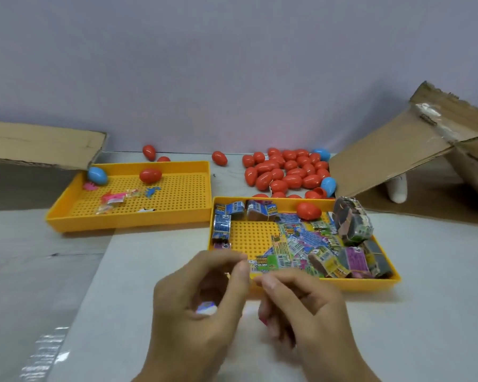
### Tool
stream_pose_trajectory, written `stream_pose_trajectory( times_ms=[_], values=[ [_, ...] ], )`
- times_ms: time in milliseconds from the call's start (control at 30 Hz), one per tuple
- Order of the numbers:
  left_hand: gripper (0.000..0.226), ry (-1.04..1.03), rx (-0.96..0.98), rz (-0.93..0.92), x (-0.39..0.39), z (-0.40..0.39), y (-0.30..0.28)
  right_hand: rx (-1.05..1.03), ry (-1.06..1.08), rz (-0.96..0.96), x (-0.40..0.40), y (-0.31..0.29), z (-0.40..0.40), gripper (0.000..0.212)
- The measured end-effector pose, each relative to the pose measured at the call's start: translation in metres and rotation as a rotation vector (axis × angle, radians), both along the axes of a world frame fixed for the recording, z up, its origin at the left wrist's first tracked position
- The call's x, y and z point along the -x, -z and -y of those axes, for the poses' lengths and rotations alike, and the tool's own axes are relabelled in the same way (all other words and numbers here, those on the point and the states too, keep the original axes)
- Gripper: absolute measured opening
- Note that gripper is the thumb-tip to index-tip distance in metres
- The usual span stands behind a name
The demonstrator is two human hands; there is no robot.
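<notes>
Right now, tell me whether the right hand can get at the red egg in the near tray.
Probably yes: the red egg lies uncovered at the near tray's far rim, nothing between, though the right hand grips a pink piece.

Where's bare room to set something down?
Free: right half of the left tray, past its toy packets; the table in front of that tray. Crowded: leaflets in the right tray and the egg pile behind it.

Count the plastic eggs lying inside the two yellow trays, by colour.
Red eggs: 2, one in the left tray and one in the right tray
Blue eggs: 1, in the left tray's far corner
Total: 3
</notes>
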State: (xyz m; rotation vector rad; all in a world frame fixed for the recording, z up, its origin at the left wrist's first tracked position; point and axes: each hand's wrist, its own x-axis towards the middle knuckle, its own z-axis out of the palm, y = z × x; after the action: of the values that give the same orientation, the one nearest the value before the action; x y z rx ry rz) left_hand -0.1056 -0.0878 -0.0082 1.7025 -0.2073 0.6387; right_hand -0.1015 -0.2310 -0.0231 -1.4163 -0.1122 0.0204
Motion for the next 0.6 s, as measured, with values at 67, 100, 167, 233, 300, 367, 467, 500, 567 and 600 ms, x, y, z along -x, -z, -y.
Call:
stream_pose_trajectory(
  times_ms=[67, 100, 167, 233, 300, 367, 467, 500, 567, 600],
  values=[
    [0.004, -0.028, -0.032, 0.013, -0.022, -0.004, -0.016, -0.002, -0.021, -0.012, -0.004, 0.002, -0.001, 0.016],
    [0.004, -0.048, -0.129, 0.015, -0.04, -0.004, -0.024, 0.012, -0.039, -0.008, -0.005, 0.002, -0.003, 0.016],
    [0.006, -0.097, -0.385, -0.022, -0.084, 0.001, -0.037, 0.031, -0.063, 0.002, -0.005, 0.003, -0.003, 0.015],
    [0.02, -0.111, -0.589, -0.143, -0.134, 0.008, -0.041, 0.037, -0.08, 0.019, -0.005, 0.004, -0.001, 0.016],
    [0.039, -0.065, -0.752, -0.296, -0.181, 0.017, -0.038, 0.051, -0.097, 0.03, -0.004, 0.003, 0.001, 0.014],
    [0.044, 0.013, -0.906, -0.431, -0.213, 0.028, -0.031, 0.046, -0.108, 0.021, -0.005, 0.004, 0.002, 0.016],
    [0.04, 0.069, -1.062, -0.468, -0.234, 0.04, -0.014, 0.028, -0.117, 0.014, -0.005, 0.004, 0.004, 0.015],
    [0.04, 0.048, -1.029, -0.465, -0.237, 0.042, -0.009, 0.028, -0.119, 0.015, -0.005, 0.004, 0.004, 0.015],
    [0.037, -0.012, -0.916, -0.456, -0.238, 0.042, -0.002, 0.023, -0.124, 0.022, -0.006, 0.004, 0.004, 0.016],
    [0.037, -0.04, -0.875, -0.44, -0.238, 0.042, -0.001, 0.021, -0.124, 0.026, -0.006, 0.004, 0.005, 0.016]
  ],
)
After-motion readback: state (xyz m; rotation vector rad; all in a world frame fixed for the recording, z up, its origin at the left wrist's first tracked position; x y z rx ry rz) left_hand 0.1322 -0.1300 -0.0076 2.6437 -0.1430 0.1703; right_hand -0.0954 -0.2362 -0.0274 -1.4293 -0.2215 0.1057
